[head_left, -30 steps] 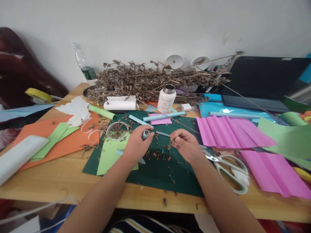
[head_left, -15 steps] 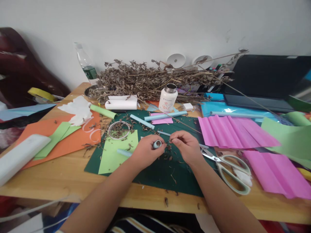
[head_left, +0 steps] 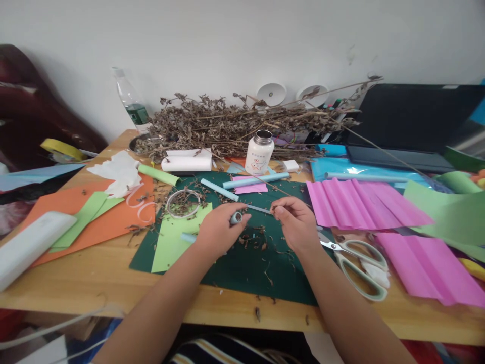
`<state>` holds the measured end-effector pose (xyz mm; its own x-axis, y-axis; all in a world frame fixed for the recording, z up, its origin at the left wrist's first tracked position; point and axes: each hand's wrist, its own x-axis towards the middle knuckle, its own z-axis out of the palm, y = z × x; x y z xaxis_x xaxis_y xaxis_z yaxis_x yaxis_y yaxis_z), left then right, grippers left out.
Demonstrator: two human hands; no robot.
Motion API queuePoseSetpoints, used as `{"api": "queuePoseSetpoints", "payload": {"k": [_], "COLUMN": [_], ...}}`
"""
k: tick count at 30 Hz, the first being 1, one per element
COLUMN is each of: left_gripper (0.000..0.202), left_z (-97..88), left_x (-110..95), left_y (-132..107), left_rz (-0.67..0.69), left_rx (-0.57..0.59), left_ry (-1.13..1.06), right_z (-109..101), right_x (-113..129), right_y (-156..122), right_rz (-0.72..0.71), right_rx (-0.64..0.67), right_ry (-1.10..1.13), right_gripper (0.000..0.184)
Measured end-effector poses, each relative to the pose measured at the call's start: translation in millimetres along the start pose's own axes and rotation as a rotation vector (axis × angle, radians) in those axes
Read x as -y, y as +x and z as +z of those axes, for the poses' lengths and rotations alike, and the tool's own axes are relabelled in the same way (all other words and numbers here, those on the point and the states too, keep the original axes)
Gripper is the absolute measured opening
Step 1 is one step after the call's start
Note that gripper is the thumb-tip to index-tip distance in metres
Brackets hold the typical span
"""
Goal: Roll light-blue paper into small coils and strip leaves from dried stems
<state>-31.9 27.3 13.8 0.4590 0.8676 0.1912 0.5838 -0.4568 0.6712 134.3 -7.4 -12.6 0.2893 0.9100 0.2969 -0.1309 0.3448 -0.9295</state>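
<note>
My left hand [head_left: 216, 230] is closed around a light blue paper tube [head_left: 236, 218], whose round open end faces me; dark bits seem to sit inside it. The tube's other end [head_left: 188, 236] pokes out at the lower left of the hand. To its right, my right hand [head_left: 297, 222] pinches a small piece of dried leaf [head_left: 274, 209] between thumb and fingers. Loose dried crumbs [head_left: 254, 240] lie on the dark green mat [head_left: 246, 275] below both hands. A thin bluish rod [head_left: 258, 209] runs behind the hands on the mat.
Scissors [head_left: 359, 263] and pink crepe paper [head_left: 367, 205] lie to the right. Behind are an uncapped white bottle [head_left: 259, 154], blue paper tubes [head_left: 255, 180] and a heap of dried stems [head_left: 220, 124]. On the left are a tape ring [head_left: 184, 203] and orange paper [head_left: 94, 217].
My hands have moved apart and slightly away from me; the tube in my left hand has shifted left. My right hand has lifted back from the tube's open end.
</note>
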Motion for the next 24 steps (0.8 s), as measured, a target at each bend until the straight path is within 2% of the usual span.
{"api": "queuePoseSetpoints", "payload": {"k": [3,5,9,11,17,24], "left_gripper": [0.021,0.018,0.016,0.016,0.020,0.018], "left_z": [8.1,16.4,30.3,32.2,31.3,37.7], "left_x": [-9.6,-16.1,-22.3,-21.3,-13.9,-17.3], "left_y": [-7.7,-12.9,-19.5,-20.1,-17.8,-21.8], "left_rz": [0.168,0.242,0.258,0.230,0.099,0.070], "left_rx": [0.112,0.176,0.203,0.228,0.243,0.265], "left_ry": [-0.144,-0.263,-0.508,-0.600,-0.712,-0.734], "right_z": [5.9,10.3,14.0,12.3,9.4,16.4], "right_x": [6.3,13.6,28.7,32.4,28.7,26.4], "right_y": [-6.4,-12.1,-18.9,-18.5,-17.8,-20.7], "right_rz": [-0.085,-0.148,-0.256,-0.268,-0.156,-0.135], "right_rx": [0.005,0.090,0.372,0.429,0.352,0.417], "right_ry": [-0.003,-0.025,-0.224,-0.284,-0.159,-0.233], "right_gripper": [0.010,0.011,0.013,0.013,0.010,0.007]}}
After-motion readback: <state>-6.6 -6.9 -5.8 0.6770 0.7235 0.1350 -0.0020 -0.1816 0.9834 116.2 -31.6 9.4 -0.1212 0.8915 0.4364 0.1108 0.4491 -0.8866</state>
